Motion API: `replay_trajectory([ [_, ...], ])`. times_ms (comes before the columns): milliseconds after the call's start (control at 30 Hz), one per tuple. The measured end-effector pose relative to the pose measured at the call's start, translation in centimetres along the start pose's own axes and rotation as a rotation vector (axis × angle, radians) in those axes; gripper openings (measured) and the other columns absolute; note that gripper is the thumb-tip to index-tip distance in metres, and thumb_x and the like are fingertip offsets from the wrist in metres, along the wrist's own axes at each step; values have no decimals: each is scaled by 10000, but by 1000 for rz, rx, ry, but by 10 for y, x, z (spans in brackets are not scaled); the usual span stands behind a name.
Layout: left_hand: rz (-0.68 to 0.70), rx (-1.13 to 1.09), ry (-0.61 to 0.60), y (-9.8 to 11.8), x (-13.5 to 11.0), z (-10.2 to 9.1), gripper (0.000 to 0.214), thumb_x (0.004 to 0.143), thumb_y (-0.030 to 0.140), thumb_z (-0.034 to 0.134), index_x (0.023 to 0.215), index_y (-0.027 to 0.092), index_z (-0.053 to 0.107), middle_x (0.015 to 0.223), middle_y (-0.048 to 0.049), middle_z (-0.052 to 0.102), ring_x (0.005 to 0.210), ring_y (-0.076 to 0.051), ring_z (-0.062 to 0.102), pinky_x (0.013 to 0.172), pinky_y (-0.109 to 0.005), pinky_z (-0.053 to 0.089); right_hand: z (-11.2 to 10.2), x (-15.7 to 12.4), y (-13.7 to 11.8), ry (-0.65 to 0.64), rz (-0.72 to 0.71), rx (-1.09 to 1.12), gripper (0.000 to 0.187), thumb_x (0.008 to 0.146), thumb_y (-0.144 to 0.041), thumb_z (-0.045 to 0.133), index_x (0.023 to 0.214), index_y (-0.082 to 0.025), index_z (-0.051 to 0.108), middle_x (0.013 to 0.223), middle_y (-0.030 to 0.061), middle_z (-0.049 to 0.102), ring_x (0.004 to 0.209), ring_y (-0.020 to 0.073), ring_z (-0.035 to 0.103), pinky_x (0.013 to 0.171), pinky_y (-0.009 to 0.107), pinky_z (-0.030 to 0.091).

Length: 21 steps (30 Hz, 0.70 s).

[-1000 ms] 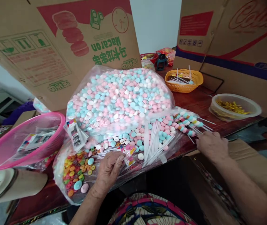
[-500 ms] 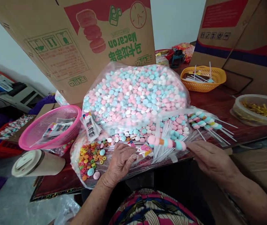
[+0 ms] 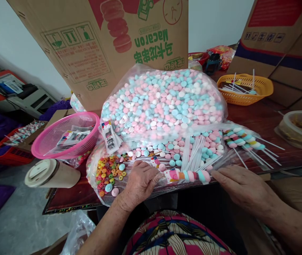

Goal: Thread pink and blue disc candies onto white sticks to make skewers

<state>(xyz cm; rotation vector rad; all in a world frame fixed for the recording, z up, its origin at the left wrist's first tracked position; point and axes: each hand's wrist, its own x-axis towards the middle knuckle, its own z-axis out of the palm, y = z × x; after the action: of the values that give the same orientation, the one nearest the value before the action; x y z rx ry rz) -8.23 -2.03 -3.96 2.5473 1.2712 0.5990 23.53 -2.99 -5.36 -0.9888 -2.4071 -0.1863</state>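
My left hand (image 3: 141,180) pinches the end of a small printed clear plastic bag (image 3: 171,174) at the table's front edge. My right hand (image 3: 241,184) is closed at the right end of a marshmallow skewer (image 3: 193,176) with pink, blue and orange pieces; its stick is hidden by the fingers. The skewer lies level, its left end at the bag and seemingly inside it. Behind them is a large clear sack of pink, blue and white marshmallows (image 3: 164,99). White sticks (image 3: 193,154) lie just behind the skewer, and colourful ring candies (image 3: 108,173) are left of my left hand.
Finished skewers (image 3: 242,140) lie at the right. A pink basket (image 3: 38,148) holds printed bags, beside a lidded cup (image 3: 61,173). A yellow basket (image 3: 262,88) and a plastic tub (image 3: 286,127) stand at the right. A tall carton (image 3: 74,71) rises behind the sack.
The skewer has come down and its left end now meets the printed bag, which my left hand keeps hold of. The camera view has shifted left.
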Motion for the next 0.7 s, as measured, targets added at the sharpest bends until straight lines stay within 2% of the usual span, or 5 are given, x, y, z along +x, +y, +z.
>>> replay_trajectory([
  [233, -27, -8, -118, 6, 11, -2, 381, 962, 367, 295, 958, 176, 625, 869, -62, 699, 791, -190, 600, 736, -341, 357, 7, 15, -8, -85, -34, -5, 301, 828, -51, 406, 944, -167, 658, 852, 88, 692, 733, 170, 641, 642, 274, 511],
  [367, -68, -64, -302, 8, 14, -4, 509, 797, 594, 532, 1123, 206, 585, 959, -67, 685, 878, -235, 600, 817, -354, 369, 7, 19, -8, -146, -13, 36, 282, 832, -69, 421, 960, -168, 652, 837, 77, 679, 707, 156, 622, 619, 256, 482],
  [467, -142, -191, -462, 12, 18, -3, 458, 751, 555, 619, 1047, 206, 619, 863, -29, 665, 786, -203, 585, 730, -287, 393, 4, 28, -9, -143, -104, 17, 311, 816, -32, 394, 925, -173, 649, 783, 62, 661, 679, 154, 593, 627, 275, 458],
  [600, -209, -491, -572, 16, 29, 6, 404, 679, 502, 710, 940, 202, 639, 788, 25, 614, 715, -156, 537, 612, -220, 374, 2, 46, -11, -109, -258, -34, 280, 853, -70, 390, 946, -169, 634, 797, 73, 647, 715, 183, 544, 664, 339, 418],
  [700, -259, -642, -695, 19, 37, 15, 370, 645, 433, 749, 904, 189, 647, 734, 42, 592, 696, -150, 528, 599, -217, 379, 8, 55, -14, -175, -354, 39, 203, 874, -129, 433, 945, -160, 621, 757, 56, 616, 663, 169, 493, 617, 329, 366],
])
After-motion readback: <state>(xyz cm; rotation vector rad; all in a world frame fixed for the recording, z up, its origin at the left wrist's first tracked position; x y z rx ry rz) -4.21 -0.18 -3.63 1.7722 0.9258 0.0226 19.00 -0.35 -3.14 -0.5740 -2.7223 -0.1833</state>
